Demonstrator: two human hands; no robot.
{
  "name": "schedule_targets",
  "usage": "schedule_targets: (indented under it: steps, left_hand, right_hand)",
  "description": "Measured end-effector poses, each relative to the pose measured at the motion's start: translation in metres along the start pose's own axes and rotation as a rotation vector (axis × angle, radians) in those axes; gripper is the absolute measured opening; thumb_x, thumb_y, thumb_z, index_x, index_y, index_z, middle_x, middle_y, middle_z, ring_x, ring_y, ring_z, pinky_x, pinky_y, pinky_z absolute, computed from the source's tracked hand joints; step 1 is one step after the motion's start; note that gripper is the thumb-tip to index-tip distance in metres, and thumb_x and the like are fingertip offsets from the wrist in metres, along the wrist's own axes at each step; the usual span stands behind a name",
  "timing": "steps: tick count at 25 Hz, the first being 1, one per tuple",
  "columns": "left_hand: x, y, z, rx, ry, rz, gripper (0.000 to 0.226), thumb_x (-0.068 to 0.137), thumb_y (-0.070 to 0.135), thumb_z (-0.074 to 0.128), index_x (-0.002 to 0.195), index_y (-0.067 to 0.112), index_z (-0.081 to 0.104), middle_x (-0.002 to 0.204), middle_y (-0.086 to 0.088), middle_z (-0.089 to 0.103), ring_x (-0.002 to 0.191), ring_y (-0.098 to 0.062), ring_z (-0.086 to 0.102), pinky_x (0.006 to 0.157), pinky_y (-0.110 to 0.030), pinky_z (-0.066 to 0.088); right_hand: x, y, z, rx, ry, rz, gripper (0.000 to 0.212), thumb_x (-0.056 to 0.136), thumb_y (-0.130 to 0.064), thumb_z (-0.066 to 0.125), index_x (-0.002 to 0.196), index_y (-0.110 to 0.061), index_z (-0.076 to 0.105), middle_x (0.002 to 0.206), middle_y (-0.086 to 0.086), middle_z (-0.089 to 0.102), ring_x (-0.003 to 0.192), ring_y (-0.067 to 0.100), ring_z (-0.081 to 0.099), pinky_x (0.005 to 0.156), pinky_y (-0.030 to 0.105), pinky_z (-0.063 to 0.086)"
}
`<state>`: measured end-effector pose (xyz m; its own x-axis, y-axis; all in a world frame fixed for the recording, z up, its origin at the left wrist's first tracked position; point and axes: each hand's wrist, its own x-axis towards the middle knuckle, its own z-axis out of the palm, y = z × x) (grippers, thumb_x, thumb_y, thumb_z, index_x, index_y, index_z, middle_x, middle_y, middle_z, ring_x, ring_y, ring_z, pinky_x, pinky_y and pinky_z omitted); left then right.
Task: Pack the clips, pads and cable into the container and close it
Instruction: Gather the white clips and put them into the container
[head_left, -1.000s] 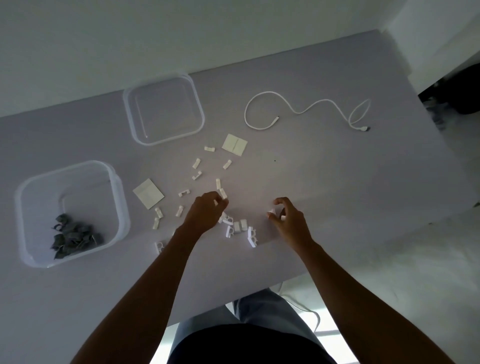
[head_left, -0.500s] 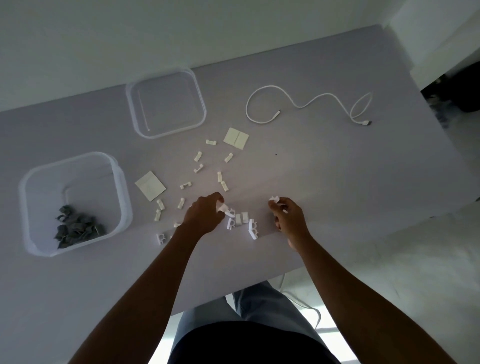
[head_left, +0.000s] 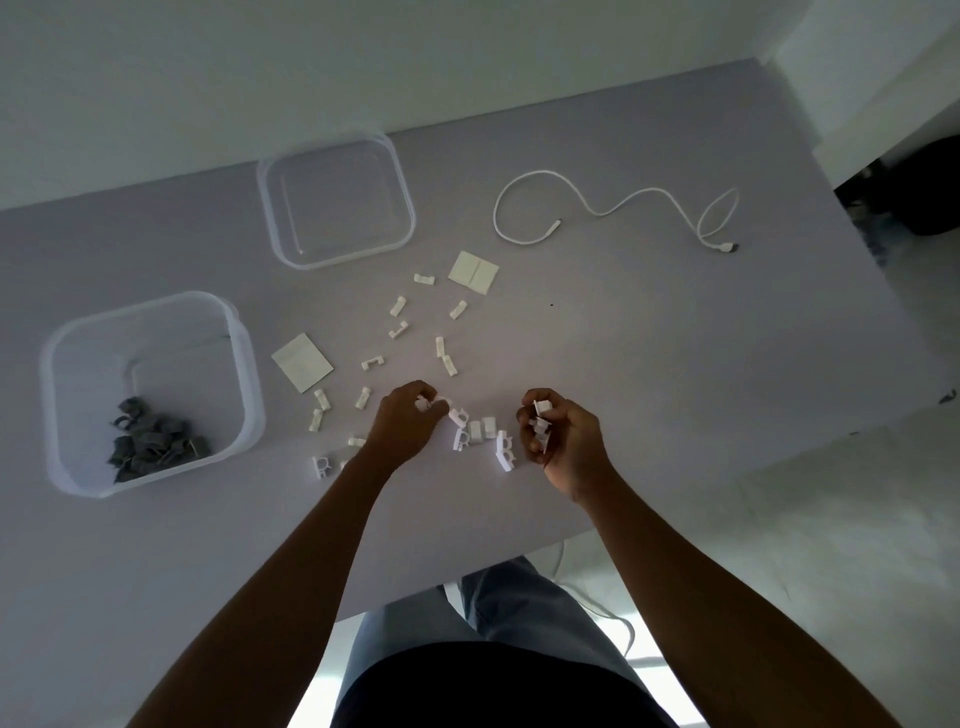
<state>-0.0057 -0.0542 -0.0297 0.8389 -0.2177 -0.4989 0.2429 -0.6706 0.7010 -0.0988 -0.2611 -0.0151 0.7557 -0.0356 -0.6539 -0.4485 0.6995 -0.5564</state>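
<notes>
Several white clips lie scattered across the middle of the grey table. My left hand pinches a white clip at its fingertips. My right hand holds a few white clips in curled fingers. A small cluster of clips lies between the two hands. The clear container stands at the left with dark grey clips in it. Two pale pads lie flat on the table. The white cable curls at the far right.
The clear lid lies upside down behind the clips, near the wall. The table's front edge runs close to my body, with my legs below it. The right table edge drops to a pale floor.
Both hands stayed over the clip cluster. My right hand turned and gathered more clips into its fingers; my left hand shifted slightly right and picked at a clip.
</notes>
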Motion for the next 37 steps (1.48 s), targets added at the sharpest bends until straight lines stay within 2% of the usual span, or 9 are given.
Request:
schedule_targets:
  steps: [5, 9, 11, 14, 18, 20, 25, 30, 37]
  left_hand:
    - [-0.018, 0.017, -0.021, -0.909, -0.307, -0.246, 0.019, 0.085, 0.03, 0.048, 0.071, 0.017, 0.048, 0.058, -0.002, 0.033, 0.049, -0.015, 0.019, 0.044, -0.02, 0.017]
    - [-0.022, 0.022, -0.019, -0.953, -0.318, -0.355, 0.029, 0.092, 0.03, 0.053, 0.067, 0.019, 0.043, 0.06, -0.003, 0.044, 0.043, -0.011, 0.02, 0.043, -0.024, 0.014]
    - [-0.025, 0.022, -0.018, -0.963, -0.349, -0.355, 0.022, 0.09, 0.019, 0.05, 0.069, 0.019, 0.044, 0.065, -0.004, 0.047, 0.041, -0.01, 0.02, 0.042, -0.023, 0.014]
    - [-0.028, 0.016, -0.018, -1.143, -0.423, -0.331, 0.004, 0.08, 0.016, 0.05, 0.078, 0.019, 0.052, 0.066, -0.003, 0.05, 0.04, -0.008, 0.022, 0.04, -0.019, 0.012]
    - [-0.032, 0.013, -0.023, -1.293, -0.479, -0.311, 0.02, 0.079, 0.017, 0.04, 0.085, 0.013, 0.058, 0.073, -0.003, 0.053, 0.043, -0.009, 0.031, 0.039, -0.017, 0.015]
    - [-0.032, 0.015, -0.025, -1.25, -0.468, -0.326, 0.019, 0.084, 0.02, 0.04, 0.077, 0.013, 0.057, 0.076, -0.003, 0.054, 0.049, -0.011, 0.041, 0.038, -0.018, 0.024]
    - [-0.023, 0.021, -0.022, -0.968, -0.298, -0.438, 0.029, 0.092, 0.035, 0.062, 0.072, 0.015, 0.054, 0.065, -0.001, 0.054, 0.041, -0.007, 0.035, 0.037, -0.019, 0.021]
    - [-0.018, 0.008, -0.004, 0.077, -0.043, -0.029, 0.03, 0.088, 0.046, 0.065, 0.087, 0.017, 0.059, 0.061, -0.001, 0.068, 0.045, -0.006, 0.056, 0.055, -0.025, 0.044]
    - [-0.016, -0.001, 0.019, 0.486, -0.151, 0.21, 0.058, 0.082, 0.042, 0.073, 0.124, 0.02, 0.04, 0.082, -0.012, 0.065, 0.08, -0.033, 0.065, 0.075, -0.042, 0.054]
  right_hand:
    - [0.001, 0.005, 0.004, -0.271, 0.176, 0.014, 0.045, 0.098, -0.045, 0.048, 0.064, -0.016, 0.055, 0.057, 0.005, 0.052, 0.041, 0.016, 0.041, 0.041, 0.02, 0.026]
    - [0.005, 0.028, -0.008, -0.87, 0.362, -0.234, 0.04, 0.098, -0.034, 0.054, 0.067, -0.009, 0.057, 0.057, 0.007, 0.055, 0.047, 0.017, 0.048, 0.05, 0.027, 0.041]
    - [0.004, 0.041, -0.012, -1.083, 0.403, -0.314, 0.027, 0.1, -0.027, 0.051, 0.086, -0.008, 0.064, 0.074, 0.001, 0.063, 0.063, 0.011, 0.057, 0.058, 0.015, 0.043]
    - [0.001, 0.054, -0.014, -1.193, 0.412, -0.368, 0.024, 0.102, -0.024, 0.048, 0.101, -0.006, 0.066, 0.089, -0.003, 0.065, 0.078, 0.01, 0.061, 0.064, 0.005, 0.042]
    - [0.0, 0.062, -0.016, -1.12, 0.418, -0.403, 0.022, 0.1, -0.025, 0.051, 0.09, -0.011, 0.065, 0.085, 0.0, 0.069, 0.078, 0.016, 0.067, 0.068, 0.018, 0.053]
    - [-0.002, 0.062, -0.015, -1.148, 0.409, -0.435, 0.022, 0.097, -0.032, 0.056, 0.087, -0.014, 0.062, 0.083, 0.0, 0.067, 0.075, 0.015, 0.065, 0.068, 0.025, 0.056]
    - [-0.002, 0.068, -0.007, -1.376, 0.341, -0.549, 0.044, 0.088, -0.048, 0.065, 0.114, -0.013, 0.056, 0.101, -0.002, 0.063, 0.083, 0.01, 0.062, 0.065, 0.009, 0.046]
    - [0.001, 0.079, -0.005, -1.581, 0.362, -0.564, 0.036, 0.095, -0.043, 0.057, 0.119, -0.017, 0.05, 0.106, 0.005, 0.064, 0.087, 0.013, 0.062, 0.068, 0.016, 0.047]
    - [0.007, 0.078, -0.002, -1.604, 0.38, -0.553, 0.022, 0.096, -0.033, 0.057, 0.11, -0.017, 0.051, 0.095, 0.004, 0.061, 0.075, 0.012, 0.061, 0.065, 0.023, 0.056]
